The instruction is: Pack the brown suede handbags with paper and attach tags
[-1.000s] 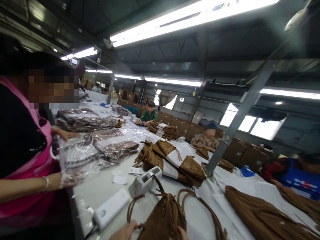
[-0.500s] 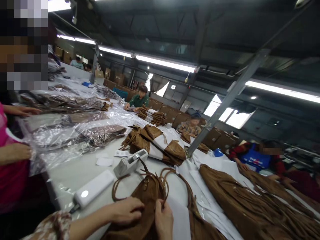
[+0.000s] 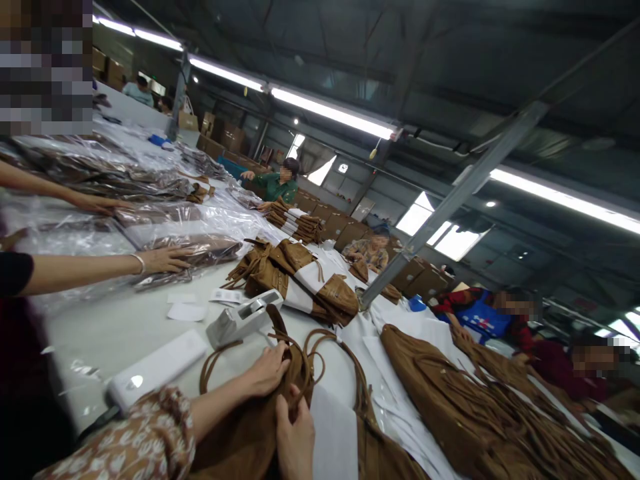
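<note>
A brown suede-like bag (image 3: 240, 427) with thin straps lies at the bottom centre. My left hand (image 3: 267, 370) is closed on its upper edge, below a raised strap. My right hand (image 3: 296, 427) is beside it, thumb and fingers pinched on the bag's right upper part. Just behind is a white-and-grey dispenser (image 3: 245, 319). A long white device (image 3: 157, 367) lies left of my forearm. White paper (image 3: 334, 433) and another brown bag (image 3: 385, 453) are to the right of my right hand.
A co-worker's hands (image 3: 163, 260) press plastic-wrapped brown items (image 3: 205, 250) at the left. Brown bags banded in white (image 3: 305, 277) are stacked beyond the dispenser. A metal post (image 3: 450, 200) rises behind. More brown bags (image 3: 450, 393) lie at right, near other people.
My left hand has moved up the bag to its top edge, and my right hand has shifted left. The co-worker's hands have reached farther over the plastic. The view has shifted slightly.
</note>
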Demonstrator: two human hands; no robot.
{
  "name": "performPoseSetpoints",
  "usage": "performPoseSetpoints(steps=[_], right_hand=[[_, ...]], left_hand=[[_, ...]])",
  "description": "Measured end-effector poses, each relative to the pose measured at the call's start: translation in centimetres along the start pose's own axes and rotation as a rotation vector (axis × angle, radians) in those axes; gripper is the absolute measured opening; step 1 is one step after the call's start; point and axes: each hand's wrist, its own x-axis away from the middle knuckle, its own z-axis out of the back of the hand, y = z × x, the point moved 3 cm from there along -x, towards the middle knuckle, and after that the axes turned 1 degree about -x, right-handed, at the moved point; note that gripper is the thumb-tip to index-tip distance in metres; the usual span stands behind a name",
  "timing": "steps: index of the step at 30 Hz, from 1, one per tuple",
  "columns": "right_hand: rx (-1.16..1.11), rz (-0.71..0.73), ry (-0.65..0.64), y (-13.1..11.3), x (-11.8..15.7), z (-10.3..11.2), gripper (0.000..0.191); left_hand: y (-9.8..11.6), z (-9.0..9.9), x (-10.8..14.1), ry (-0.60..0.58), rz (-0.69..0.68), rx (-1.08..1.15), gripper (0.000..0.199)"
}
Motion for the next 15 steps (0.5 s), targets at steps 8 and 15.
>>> performPoseSetpoints(steps=[8,15], right_hand=[[-0.318,-0.138,-0.175,1.2,0.3,-0.6,0.064],[-0.304,-0.116,-0.182,0.3,0.3,-1.1,0.054]], left_hand=[[-0.8,3.6,-0.8,-0.022,0.034,0.174,0.022],[1.1,1.6,8.1,-0.122,0.134,0.464,0.028]])
